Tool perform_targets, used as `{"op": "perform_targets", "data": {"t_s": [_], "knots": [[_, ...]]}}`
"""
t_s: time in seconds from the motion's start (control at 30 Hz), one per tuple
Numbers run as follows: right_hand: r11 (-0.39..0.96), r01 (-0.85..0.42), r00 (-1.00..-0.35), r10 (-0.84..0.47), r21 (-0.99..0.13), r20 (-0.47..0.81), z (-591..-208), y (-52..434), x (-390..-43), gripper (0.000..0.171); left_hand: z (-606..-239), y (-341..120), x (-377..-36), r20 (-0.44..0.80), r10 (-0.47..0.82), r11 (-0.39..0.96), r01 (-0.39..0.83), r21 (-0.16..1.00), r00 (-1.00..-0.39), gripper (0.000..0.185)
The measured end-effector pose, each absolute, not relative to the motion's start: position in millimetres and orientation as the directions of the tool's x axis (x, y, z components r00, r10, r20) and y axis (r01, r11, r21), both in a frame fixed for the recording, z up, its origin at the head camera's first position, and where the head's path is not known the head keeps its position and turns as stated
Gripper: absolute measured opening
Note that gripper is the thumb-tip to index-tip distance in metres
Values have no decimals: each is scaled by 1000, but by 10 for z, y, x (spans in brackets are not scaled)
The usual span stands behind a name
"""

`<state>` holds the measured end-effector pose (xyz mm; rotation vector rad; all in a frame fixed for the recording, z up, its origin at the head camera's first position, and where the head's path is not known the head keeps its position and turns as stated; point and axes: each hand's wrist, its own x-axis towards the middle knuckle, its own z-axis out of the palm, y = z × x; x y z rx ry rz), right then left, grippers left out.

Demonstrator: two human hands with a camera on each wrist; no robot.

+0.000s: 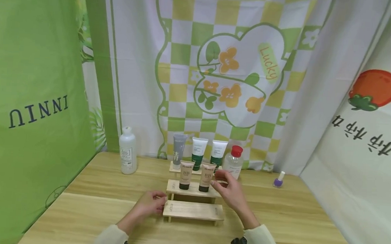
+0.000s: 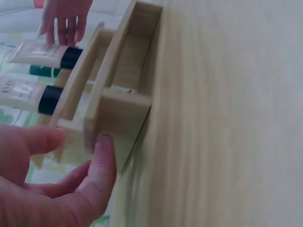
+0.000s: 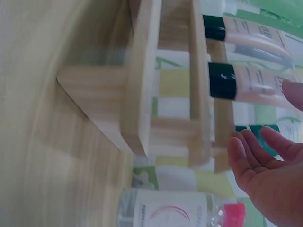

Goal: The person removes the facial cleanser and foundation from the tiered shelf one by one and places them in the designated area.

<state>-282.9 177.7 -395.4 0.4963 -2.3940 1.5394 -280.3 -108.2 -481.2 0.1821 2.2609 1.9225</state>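
Observation:
A three-step wooden display rack (image 1: 194,210) stands on the table. Two beige BB cream tubes with black caps, a left one (image 1: 185,175) and a right one (image 1: 207,177), stand caps-down on its middle step. My left hand (image 1: 148,204) is at the left end of the lowest step, an index fingertip against the side panel (image 2: 120,123) in the left wrist view. Beside the right tube is my right hand (image 1: 231,192), fingers loosely bent; its thumb overlaps the tube's upper end in the right wrist view. The lowest step bears nothing.
On the top step stand a grey tube (image 1: 179,150) and two white-and-green tubes (image 1: 198,151). A red-capped clear bottle (image 1: 234,162) is just behind my right hand. Farther out are a white bottle (image 1: 128,153) at left and a purple nail polish bottle (image 1: 278,181) at right. Patterned curtains (image 1: 181,80) enclose the table.

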Motion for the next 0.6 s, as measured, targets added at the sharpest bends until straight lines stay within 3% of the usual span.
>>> {"op": "perform_targets", "data": {"t_s": [0.37, 0.6], "knots": [[369, -464, -885, -155, -806, 438, -4225, 1669, -2988, 37, -4887, -993, -2770, -12, 170, 224, 26, 974, -985, 35], [385, -467, -883, -151, -796, 445, -4115, 1620, -2862, 33, -4892, -955, -2768, -1, 172, 237, 41, 971, -985, 31]]}}
